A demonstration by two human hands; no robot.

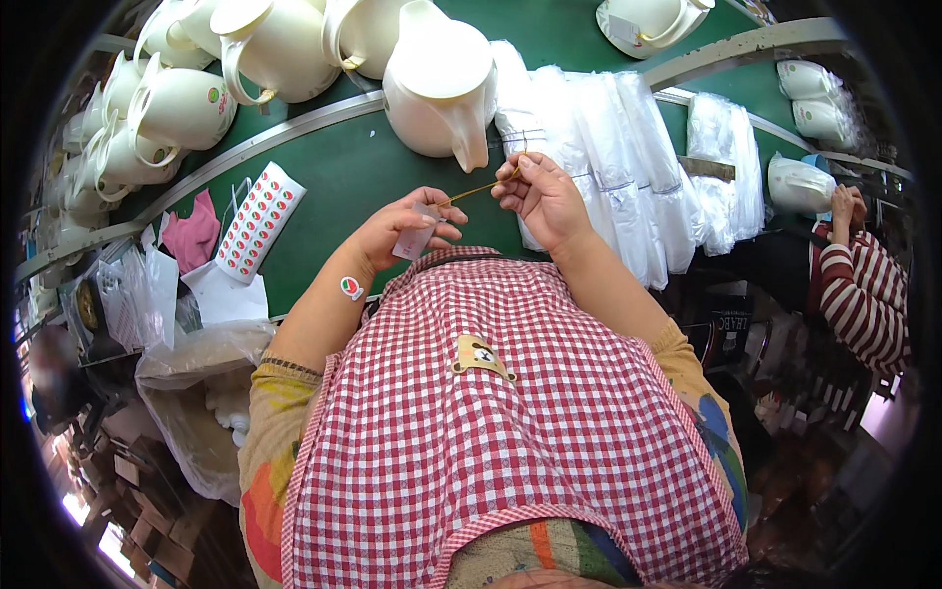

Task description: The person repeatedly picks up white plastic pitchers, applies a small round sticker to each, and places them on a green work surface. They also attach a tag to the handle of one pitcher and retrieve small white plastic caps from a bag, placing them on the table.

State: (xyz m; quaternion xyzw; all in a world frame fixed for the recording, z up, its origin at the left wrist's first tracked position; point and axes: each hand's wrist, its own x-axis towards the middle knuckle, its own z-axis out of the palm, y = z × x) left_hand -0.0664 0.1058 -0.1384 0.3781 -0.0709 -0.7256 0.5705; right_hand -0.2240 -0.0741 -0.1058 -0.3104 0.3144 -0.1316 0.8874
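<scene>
Between my two hands a thin golden cord (478, 190) is stretched, with a small whitish hang tag (413, 236) at its left end. My left hand (407, 224) is closed on the tag and the cord beside it. The cord's other end is pinched in the fingertips of my right hand (546, 194). Just beyond my hands a cream plastic pitcher (439, 83) stands at the table edge, its spout toward me. A round red and green sticker (350, 287) is on my left forearm.
More cream pitchers (280, 54) crowd the far left. Stacked clear plastic bags (599, 147) lie right of my hands. A sticker sheet (259, 222) and pink cloth (191, 234) lie left. A bag-lined bin (201, 393) stands below. At right, a co-worker's striped sleeve (863, 294) shows.
</scene>
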